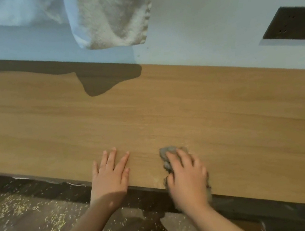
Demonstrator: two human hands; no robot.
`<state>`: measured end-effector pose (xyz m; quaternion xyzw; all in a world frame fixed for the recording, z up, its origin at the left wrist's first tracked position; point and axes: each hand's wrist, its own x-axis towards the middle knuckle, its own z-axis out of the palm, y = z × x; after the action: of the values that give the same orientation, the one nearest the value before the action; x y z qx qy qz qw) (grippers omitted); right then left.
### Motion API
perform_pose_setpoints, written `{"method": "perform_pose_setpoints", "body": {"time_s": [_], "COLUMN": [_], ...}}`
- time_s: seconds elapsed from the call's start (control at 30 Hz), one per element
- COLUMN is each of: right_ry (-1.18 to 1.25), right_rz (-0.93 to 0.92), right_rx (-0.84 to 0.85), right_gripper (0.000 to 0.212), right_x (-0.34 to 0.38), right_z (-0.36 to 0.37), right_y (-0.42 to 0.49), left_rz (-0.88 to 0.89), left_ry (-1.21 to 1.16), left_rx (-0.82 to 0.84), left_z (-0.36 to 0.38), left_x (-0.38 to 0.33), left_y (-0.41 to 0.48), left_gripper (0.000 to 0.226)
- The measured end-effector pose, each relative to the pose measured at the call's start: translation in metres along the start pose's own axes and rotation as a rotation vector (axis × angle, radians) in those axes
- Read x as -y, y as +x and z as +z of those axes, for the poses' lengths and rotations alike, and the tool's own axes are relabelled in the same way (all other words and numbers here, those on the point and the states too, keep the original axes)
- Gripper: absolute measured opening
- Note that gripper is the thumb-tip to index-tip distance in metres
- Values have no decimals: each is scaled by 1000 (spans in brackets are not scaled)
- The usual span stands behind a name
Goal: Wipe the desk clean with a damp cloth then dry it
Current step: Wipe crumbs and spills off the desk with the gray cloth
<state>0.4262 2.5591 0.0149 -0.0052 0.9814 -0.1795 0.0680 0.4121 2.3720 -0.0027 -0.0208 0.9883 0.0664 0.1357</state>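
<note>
Mostly, right hand (187, 179) hides the grey cloth (168, 150).

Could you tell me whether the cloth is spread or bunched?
Bunched: the cloth bulges in folds around the right hand gripping it.

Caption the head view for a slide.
Right hand holds a grey cloth at the front edge of the wooden desk; left hand rests flat alongside.

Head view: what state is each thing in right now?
Desk: wood top looks dry.
Left hand: flat on the desk, fingers spread, empty.
Right hand: fingers curled over the grey cloth.
Grey cloth: bunched at the desk's front edge.
White towel: hanging against the wall.
Floor: strewn with pale crumbs.
</note>
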Motion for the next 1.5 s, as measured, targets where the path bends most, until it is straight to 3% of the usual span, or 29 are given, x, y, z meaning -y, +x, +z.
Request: {"method": "perform_pose_setpoints", "body": {"time_s": [0.1, 0.17, 0.23, 0.3, 0.4, 0.47, 0.57, 0.67, 0.73, 0.87, 1.03, 1.13, 1.27, 1.4, 1.5], "right_ry": [111, 289, 451, 478, 458, 441, 555, 863, 892, 870, 932, 946, 1101, 977, 849], "right_rz": [-302, -277, -233, -276, -453, -579, -561, -286, -188, -195, -245, -301, -199, -221, -268], "right_rx": [285, 363, 260, 130, 54, 94, 201, 431, 583, 544, 486, 555, 777, 885, 949], "right_gripper": [59, 59, 61, 65, 75, 78, 73, 55, 47, 27, 29, 34, 38, 65, 42], "right_x": [48, 57, 57, 62, 90, 113, 142, 178, 207, 278, 385, 450, 528, 597, 650], "right_z": [11, -1, -18, -37, -62, -78, -102, -118, -116, -99, -64, -40, -11, 25, 52], "right_y": [-12, -10, -2, 11, 26, 35, 53, 64, 65, 64, 64, 71, 79, 102, 129], "left_rz": [-36, -214, -387, -490, -446, -401, -392, -309, -263, -347, -409, -424, -386, -410, -412], "left_ry": [-389, -689, -879, -1201, -1758, -1883, -1942, -1950, -1905, -1631, -1399, -1516, -1708, -1698, -1654], "left_rx": [-28, -123, -216, -141, 135, 70, -71, -121, -162, -388, -612, -606, -545, -534, -524], "left_z": [-11, -23, -37, -58, -94, -117, -150, -174, -184, -200, -223, -234, -249, -257, -264], "left_x": [5, 7, 5, -3, -18, -14, 18, 58, 85, 153, 261, 334, 417, 488, 546], "left_y": [-12, -24, -29, -28, -26, -24, -29, -37, -41, -47, -64, -66, -61, -52, -40], "left_gripper": [42, 38, 41, 43, 39, 43, 34, 41, 44, 38, 15, 25, 31, 32, 29]}}
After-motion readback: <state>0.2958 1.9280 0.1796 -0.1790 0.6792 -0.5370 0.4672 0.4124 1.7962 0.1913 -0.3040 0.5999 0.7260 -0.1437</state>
